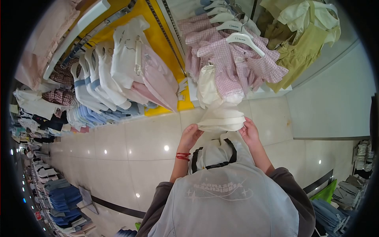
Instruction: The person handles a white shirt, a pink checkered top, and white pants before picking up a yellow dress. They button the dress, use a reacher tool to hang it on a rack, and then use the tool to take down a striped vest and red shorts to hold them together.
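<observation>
Two grips on one cream garment. Left grip pinches its near left corner, right grip the near right; fingers closed in on cloth, both sides. Folded edge spans my hands, long axis crosswise, left to right; remaining fabric extends forward, toward the pink gingham tops. Neither hand clearly nearer. Whether it joins the cream piece hanging just beyond, I can't tell: folds overlap. Bay ahead holds the gingham on white hangers, olive pinafore to its right. Yellow-backed bay, left: white top, pink bottoms beside it.
</observation>
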Demonstrator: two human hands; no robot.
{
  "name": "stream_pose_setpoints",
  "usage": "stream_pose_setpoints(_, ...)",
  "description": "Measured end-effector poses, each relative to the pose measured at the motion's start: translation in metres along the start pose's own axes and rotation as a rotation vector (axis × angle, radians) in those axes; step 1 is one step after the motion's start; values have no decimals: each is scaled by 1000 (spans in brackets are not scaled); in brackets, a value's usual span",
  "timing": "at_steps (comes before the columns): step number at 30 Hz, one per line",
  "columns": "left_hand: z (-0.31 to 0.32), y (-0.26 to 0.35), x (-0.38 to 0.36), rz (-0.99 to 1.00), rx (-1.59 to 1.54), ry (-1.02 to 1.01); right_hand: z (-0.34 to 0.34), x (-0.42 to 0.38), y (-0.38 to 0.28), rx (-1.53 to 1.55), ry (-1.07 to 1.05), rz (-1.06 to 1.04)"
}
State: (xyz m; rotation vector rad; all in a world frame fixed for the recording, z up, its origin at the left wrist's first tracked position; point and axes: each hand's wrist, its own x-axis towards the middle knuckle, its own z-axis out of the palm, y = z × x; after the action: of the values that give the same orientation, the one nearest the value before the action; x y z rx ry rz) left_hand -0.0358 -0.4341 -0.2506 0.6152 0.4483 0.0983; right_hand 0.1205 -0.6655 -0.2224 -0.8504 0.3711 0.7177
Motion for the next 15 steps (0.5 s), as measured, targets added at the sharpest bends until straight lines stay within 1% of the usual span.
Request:
stream_pose_setpoints(1,13,4,-2,8,-31,38,0,-1,0,-38,-5,-6)
stream_pose_setpoints(3,36,9,-7,18,-94,113,-3,-2,-1,-142,-85,-10)
stream_pose_setpoints(4,35,7,-4,17,-134,111,-5,-3,-2,-194,-125,-12)
stream_pose_setpoints(6,35,3,0,15,-214,106,-6,-6,-7,-114,-250,121)
stream_pose_setpoints(7,38,3,0,-18,-227,100,-7,-8,-10,-72,-313,186)
stream_pose_setpoints(10,42,2,1,-94,-298,65,-11,-11,-12,-78,-465,365)
stream_pose_setpoints(12,33,-4,2,-115,-391,23,-14,-14,-10,-77,-500,369)
stream_pose_setpoints(13,30,-6,3,-105,-362,58,-14,-16,-9,-77,-518,370)
stream_pose_setpoints(15,31,-6,2,-80,-305,129,-7,-21,-7,-170,-385,202)
